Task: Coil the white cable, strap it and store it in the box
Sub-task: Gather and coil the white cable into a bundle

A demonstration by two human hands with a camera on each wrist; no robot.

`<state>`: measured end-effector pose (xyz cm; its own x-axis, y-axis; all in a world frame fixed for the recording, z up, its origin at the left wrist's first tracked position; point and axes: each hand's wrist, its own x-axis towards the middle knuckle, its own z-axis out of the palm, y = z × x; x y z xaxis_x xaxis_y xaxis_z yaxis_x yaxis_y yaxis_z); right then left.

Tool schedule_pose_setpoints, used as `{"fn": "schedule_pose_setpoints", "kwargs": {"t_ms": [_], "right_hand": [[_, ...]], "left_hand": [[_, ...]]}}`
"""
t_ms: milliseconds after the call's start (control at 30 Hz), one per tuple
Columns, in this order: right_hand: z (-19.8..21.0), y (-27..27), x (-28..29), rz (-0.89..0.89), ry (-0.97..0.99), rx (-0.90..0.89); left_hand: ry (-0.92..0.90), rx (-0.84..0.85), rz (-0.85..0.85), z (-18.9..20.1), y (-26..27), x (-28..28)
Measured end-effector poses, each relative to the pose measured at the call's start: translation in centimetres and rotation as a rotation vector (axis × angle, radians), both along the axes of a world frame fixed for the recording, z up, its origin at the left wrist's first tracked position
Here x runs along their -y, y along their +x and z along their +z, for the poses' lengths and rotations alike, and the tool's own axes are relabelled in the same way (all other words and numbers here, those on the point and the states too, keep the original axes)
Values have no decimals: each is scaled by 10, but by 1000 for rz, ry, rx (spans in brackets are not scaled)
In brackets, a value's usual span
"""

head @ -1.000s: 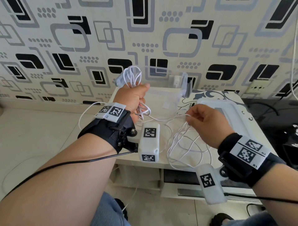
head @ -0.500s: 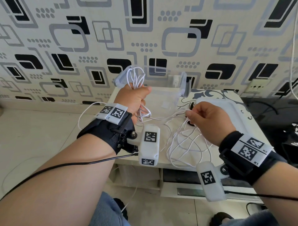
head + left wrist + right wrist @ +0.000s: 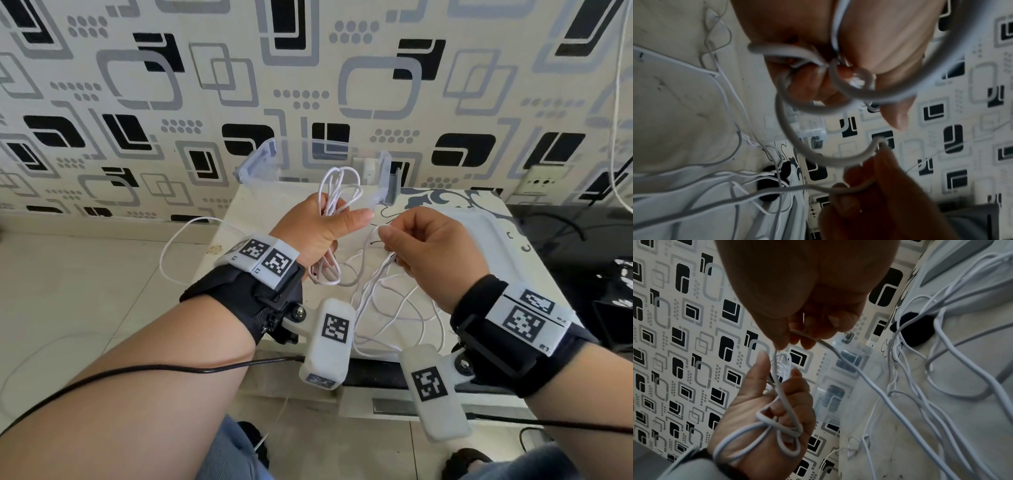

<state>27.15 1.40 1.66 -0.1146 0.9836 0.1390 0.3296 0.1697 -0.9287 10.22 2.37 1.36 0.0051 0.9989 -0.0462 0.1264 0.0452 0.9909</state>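
My left hand (image 3: 325, 222) grips a bundle of white cable (image 3: 340, 186) loops; they stick up above the fist and hang below it. The thumb points right. My right hand (image 3: 407, 240) pinches one strand of the cable just beside that thumb. The rest lies in loose tangled loops (image 3: 394, 308) on the table under both hands. In the right wrist view the right hand (image 3: 795, 339) holds the strand that runs down into the coil in the left hand (image 3: 774, 404). The clear plastic box (image 3: 258, 162) stands at the table's back edge by the wall.
A small black item (image 3: 914, 328) lies on the table (image 3: 267, 205) under the loose cable. A white lid-like tray (image 3: 486, 226) sits at the right. Part of the cable droops off the table's left edge. A dark cabinet with black cords stands to the right.
The two hands have come close together. The left hand with its coil has shifted right and its thumb now sticks out. The right hand has brought its strand up beside it.
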Motion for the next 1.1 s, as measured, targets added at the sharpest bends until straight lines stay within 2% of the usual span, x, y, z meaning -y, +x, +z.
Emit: {"fn": "schedule_pose_setpoints", "kwargs": {"t_ms": [200,567,767,967,1100], "right_hand": [[5,-3,4,17,5,16],[1,-4,5,62,-50,26],[-6,-1,-1,122,-44,56],[-15,5,-6,239,-155,288],[-13,7,-9,148,-176,190]], "left_hand": [[-1,-58,-43,-2,5,2],[-65,35,-158,3,11,7],[-103,87,-98,4,7,8],[-54,242,-76,2,5,8],[-42,208,-82,0,4,8]]}}
